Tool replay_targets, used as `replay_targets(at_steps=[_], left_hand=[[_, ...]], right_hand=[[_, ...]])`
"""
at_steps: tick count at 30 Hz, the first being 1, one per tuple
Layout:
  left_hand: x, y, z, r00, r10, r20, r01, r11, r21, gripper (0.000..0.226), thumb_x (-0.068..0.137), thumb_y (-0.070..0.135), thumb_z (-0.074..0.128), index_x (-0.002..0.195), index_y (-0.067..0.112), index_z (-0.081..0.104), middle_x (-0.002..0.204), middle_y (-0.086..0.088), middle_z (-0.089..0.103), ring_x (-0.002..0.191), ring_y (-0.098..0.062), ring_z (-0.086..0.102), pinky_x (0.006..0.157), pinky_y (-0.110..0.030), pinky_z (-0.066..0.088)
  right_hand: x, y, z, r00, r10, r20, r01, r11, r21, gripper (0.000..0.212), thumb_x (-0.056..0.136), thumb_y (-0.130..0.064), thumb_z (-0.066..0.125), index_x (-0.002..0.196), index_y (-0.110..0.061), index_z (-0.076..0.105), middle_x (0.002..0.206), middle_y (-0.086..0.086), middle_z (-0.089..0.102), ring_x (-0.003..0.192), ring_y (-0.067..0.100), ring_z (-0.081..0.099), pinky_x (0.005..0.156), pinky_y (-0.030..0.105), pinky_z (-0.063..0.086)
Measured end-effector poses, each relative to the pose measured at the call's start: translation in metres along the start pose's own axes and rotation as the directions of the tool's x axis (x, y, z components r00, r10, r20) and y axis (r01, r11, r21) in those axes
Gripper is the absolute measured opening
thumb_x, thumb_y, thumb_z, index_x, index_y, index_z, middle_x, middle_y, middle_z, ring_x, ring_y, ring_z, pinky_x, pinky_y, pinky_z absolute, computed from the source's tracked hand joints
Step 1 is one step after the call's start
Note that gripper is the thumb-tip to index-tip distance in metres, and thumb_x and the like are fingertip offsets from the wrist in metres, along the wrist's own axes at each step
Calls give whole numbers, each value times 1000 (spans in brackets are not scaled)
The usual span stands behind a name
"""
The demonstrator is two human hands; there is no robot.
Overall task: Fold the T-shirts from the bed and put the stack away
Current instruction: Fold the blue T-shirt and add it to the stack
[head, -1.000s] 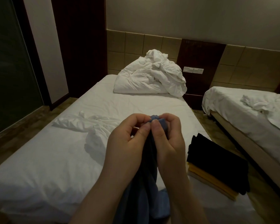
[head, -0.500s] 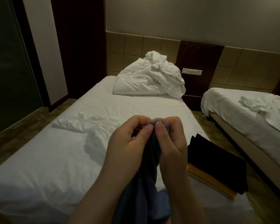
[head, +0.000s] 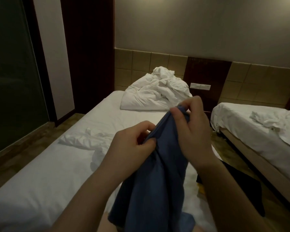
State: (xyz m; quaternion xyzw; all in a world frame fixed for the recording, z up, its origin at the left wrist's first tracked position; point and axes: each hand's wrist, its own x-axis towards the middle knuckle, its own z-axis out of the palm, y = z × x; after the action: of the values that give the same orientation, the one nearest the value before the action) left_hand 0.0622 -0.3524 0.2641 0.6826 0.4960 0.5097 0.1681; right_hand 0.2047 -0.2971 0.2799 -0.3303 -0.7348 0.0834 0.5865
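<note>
A blue T-shirt [head: 155, 185] hangs bunched in front of me over the white bed [head: 45, 178]. My left hand [head: 132, 148] pinches its upper edge at the left. Higher and to the right, my right hand [head: 192, 124] grips the same edge between thumb and fingers. A white T-shirt [head: 89, 141] lies crumpled on the sheet to the left of my hands. At the bed's right edge lies a folded stack, a black T-shirt [head: 241, 186] on top of a yellow one [head: 201, 190], mostly hidden behind my right forearm.
A heap of white duvet [head: 156, 96] sits at the head of the bed. A second bed [head: 261, 136] with rumpled white linen stands to the right across a narrow floor gap. A dark glass panel [head: 12, 81] and wooden floor lie to the left.
Both hands were pinching the shirt close together; now they have drawn apart, the right hand rising up and to the right with the edge stretched between them. The view has tilted upward.
</note>
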Motion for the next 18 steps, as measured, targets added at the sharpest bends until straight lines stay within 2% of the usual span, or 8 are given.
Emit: replay_targets(at_steps=[1, 4, 7, 9, 12, 14, 16, 18], left_hand=[[6, 0, -3, 1000, 10, 25, -10, 1000, 3, 5, 82, 26, 59, 80, 24, 63, 72, 3, 64, 67, -13, 59, 67, -29, 49], [27, 2, -7, 979, -59, 197, 62, 998, -7, 45, 76, 43, 57, 73, -2, 59, 65, -11, 56, 60, -22, 51, 62, -36, 45], [41, -2, -2, 909, -171, 380, 139, 984, 110, 51, 81, 49, 59, 90, 0, 67, 87, -12, 69, 81, -25, 65, 80, -40, 53], [46, -7, 5, 916, -155, 369, 109, 984, 144, 40, 86, 40, 59, 93, 1, 67, 92, -11, 69, 86, -25, 64, 84, -41, 52], [47, -15, 18, 933, -148, 329, 119, 987, 105, 35, 85, 34, 61, 71, 2, 57, 74, -9, 60, 70, -22, 56, 71, -35, 47], [44, -22, 28, 921, -182, 343, 178, 983, 45, 41, 79, 41, 62, 68, 2, 56, 72, -10, 58, 69, -20, 55, 72, -37, 48], [41, -29, 39, 910, -205, 361, 235, 971, -42, 59, 67, 53, 58, 81, -4, 64, 84, -16, 68, 81, -27, 64, 84, -43, 50], [38, -36, 49, 914, -221, 340, 267, 959, -93, 65, 62, 57, 54, 83, -4, 65, 87, -20, 68, 83, -28, 65, 83, -43, 50]], right_hand=[[11, 0, -4, 999, -49, 16, 49, 998, -44, 12, 91, -29, 49, 84, -26, 39, 76, -16, 44, 72, -8, 47, 66, 4, 37], [40, -1, -16, 986, -152, 72, 160, 980, -119, 13, 89, -27, 50, 87, -17, 42, 76, -16, 44, 74, -9, 47, 68, 3, 36], [64, -6, -34, 973, -193, 130, 218, 950, -223, 15, 92, -25, 54, 88, -15, 43, 76, -15, 45, 71, -2, 48, 66, 3, 34], [78, -10, -45, 966, -184, 181, 233, 922, -309, 15, 93, -23, 54, 89, -14, 43, 76, -14, 44, 69, 2, 46, 63, 2, 34], [97, -15, -58, 963, -193, 188, 256, 877, -407, 16, 93, -24, 54, 90, -15, 41, 76, -11, 43, 73, 10, 47, 61, 5, 33], [105, -18, -65, 966, -200, 165, 252, 870, -424, 16, 94, -24, 54, 90, -14, 41, 76, -9, 43, 71, 9, 45, 60, 4, 32], [111, -20, -69, 971, -186, 150, 234, 875, -424, 17, 94, -24, 53, 90, -15, 39, 75, -12, 42, 67, 1, 42, 60, 0, 32], [112, -20, -70, 973, -171, 153, 221, 874, -433, 17, 94, -25, 53, 90, -15, 39, 75, -15, 41, 67, -4, 41, 60, -3, 31]])
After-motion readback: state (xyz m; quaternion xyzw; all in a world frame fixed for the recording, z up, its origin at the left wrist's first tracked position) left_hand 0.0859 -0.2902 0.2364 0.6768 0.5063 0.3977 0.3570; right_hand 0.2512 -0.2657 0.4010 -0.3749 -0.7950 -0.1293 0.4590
